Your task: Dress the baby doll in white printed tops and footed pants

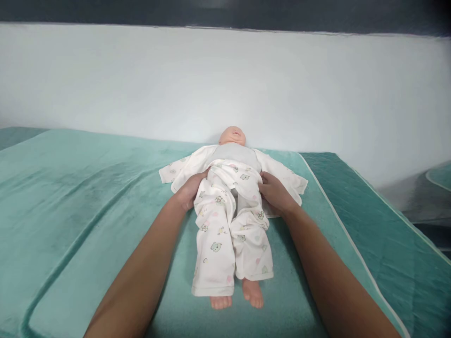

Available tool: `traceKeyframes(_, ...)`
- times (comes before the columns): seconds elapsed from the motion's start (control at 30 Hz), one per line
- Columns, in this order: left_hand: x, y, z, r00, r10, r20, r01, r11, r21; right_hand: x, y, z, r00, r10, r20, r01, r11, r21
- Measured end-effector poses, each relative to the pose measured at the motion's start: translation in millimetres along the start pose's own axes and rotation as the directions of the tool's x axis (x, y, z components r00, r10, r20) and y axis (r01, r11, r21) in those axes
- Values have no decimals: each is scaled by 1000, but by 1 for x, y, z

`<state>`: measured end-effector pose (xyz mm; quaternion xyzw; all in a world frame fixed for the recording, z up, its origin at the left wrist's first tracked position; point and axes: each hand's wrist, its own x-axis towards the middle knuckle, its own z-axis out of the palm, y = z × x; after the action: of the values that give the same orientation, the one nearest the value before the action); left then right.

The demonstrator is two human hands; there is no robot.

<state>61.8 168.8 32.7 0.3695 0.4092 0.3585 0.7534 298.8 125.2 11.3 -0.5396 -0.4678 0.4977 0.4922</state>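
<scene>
A baby doll (232, 135) lies on its back, head toward the wall and bare feet toward me. It wears white patterned trousers (215, 234) with animal prints, and an open white jacket (278, 170) spreads out on both sides under it. Grey cloth (233, 154) covers its chest, and grey also shows at the crotch gap. My left hand (193, 188) is closed on the trouser waist at the left hip, its fingertips partly hidden by the cloth. On the other hip, my right hand (275, 191) grips the waist side of the trousers with its fingers curled.
A light green blanket (88, 197) with a raised fold at the left lies under the doll. Darker green cloth (380, 234) shows beyond its pale edging on the right. Behind the doll's head stands a white wall (225, 80) with a dark band on top.
</scene>
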Motion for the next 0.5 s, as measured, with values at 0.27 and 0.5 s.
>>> traceKeyframes(0.27, -2, 1, 6, 995, 7, 99, 10, 985, -170, -2, -8, 8, 999, -37, -20, 41, 967, 253)
traceKeyframes(0.5, -5, 3, 9, 997, 14, 74, 0, 982, -191, 6, 2, 2, 991, -91, 103, 51, 939, 339)
